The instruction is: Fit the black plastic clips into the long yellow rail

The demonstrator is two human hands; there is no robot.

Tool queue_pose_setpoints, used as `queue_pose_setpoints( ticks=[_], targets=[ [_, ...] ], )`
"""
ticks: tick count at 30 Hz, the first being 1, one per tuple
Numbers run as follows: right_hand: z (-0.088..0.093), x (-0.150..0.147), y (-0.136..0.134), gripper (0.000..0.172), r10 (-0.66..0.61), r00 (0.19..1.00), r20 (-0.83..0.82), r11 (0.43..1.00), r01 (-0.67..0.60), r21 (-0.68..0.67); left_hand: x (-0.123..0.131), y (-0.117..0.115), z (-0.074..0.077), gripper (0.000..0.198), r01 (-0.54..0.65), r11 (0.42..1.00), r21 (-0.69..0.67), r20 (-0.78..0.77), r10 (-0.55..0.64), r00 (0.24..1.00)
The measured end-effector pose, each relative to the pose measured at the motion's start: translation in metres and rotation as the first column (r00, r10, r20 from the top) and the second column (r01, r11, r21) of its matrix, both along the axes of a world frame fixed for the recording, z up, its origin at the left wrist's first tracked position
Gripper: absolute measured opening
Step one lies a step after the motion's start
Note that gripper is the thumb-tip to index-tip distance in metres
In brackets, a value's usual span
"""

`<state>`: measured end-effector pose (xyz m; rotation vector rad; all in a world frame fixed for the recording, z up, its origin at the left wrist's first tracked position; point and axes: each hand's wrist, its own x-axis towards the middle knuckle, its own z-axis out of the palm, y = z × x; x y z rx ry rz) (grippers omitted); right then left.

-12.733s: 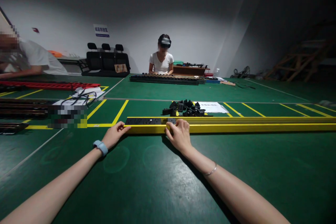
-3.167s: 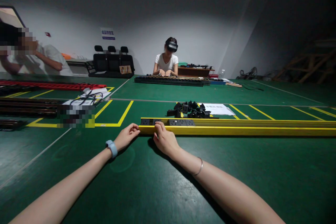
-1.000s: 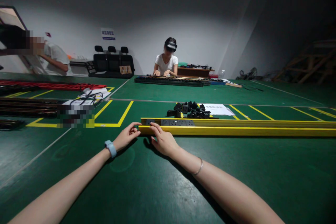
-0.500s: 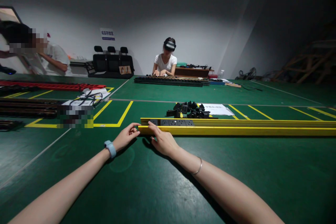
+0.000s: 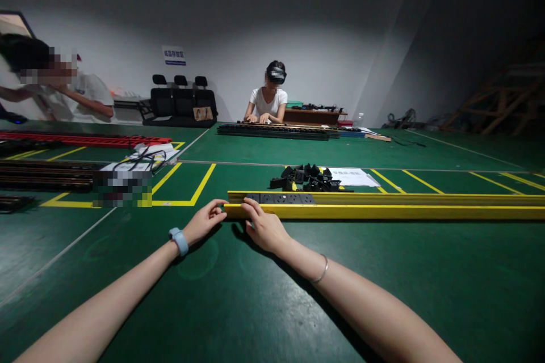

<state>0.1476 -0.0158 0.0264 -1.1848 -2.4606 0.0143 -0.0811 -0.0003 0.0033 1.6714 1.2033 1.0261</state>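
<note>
A long yellow channel (image 5: 383, 213) lies across the green table, running out past the right edge of the view. Inside its left part sits a black strip of sockets (image 5: 289, 199), partly hidden by the front wall. My left hand (image 5: 205, 222), with a pale blue band on the wrist, is closed at the channel's left end, fingertips touching it. My right hand (image 5: 264, 228) reaches over the front wall; its fingers bend onto the left end of the socket strip, while the thumb stays in front of the wall. Exactly where those fingertips press is hidden.
Behind the channel is a heap of small black parts (image 5: 304, 177) beside a white paper (image 5: 353, 177). Dark rails (image 5: 46, 174), red rails (image 5: 85, 139) and cables lie at left. A co-worker (image 5: 268, 99) works across the table; another person (image 5: 85, 91) leans in at far left.
The fingers of my right hand have shifted slightly right along the socket strip. My left hand and the channel stay in place.
</note>
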Motion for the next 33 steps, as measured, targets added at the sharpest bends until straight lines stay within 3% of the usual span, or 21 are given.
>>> queue_pose_setpoints(
  ticks=[8,12,17,19,22,25,27,33],
  targets=[
    [0.001,0.001,0.001,0.05,-0.022,1.0,0.014,1.0,0.021,0.006,0.003,-0.003,0.005,0.045,-0.012,1.0,-0.014,0.009,0.012,1.0],
    [-0.002,0.002,0.0,0.053,0.034,0.999,-0.013,0.999,-0.033,0.032,0.003,-0.003,0.006,0.045,-0.013,1.0,0.001,-0.001,0.014,1.0],
    [0.0,0.014,0.009,0.046,0.084,0.994,-0.072,0.982,-0.07,0.176,0.003,-0.004,0.008,0.047,-0.021,1.0,-0.018,-0.031,0.021,0.999],
    [0.01,0.029,0.025,0.043,-0.004,0.987,-0.162,0.965,0.046,0.256,0.003,-0.005,0.009,0.047,-0.02,1.0,-0.016,-0.03,0.02,0.999],
    [0.032,0.064,0.065,0.044,-0.284,0.909,-0.305,0.892,0.368,0.264,0.003,-0.006,0.01,0.046,-0.019,1.0,-0.012,-0.011,0.019,1.0],
    [0.046,0.104,0.116,0.047,-0.529,0.827,-0.191,0.813,0.559,0.165,0.003,-0.006,0.01,0.045,-0.024,1.0,-0.014,-0.004,0.024,1.0],
    [0.047,0.126,0.145,0.05,-0.576,0.817,0.026,0.816,0.573,0.076,0.003,-0.007,0.01,0.045,-0.03,0.999,-0.011,-0.007,0.03,1.0],
    [0.028,0.148,0.185,0.048,-0.449,0.873,0.189,0.89,0.457,0.005,0.002,-0.006,0.01,0.042,-0.024,1.0,-0.001,0.002,0.024,1.0]
  ],
)
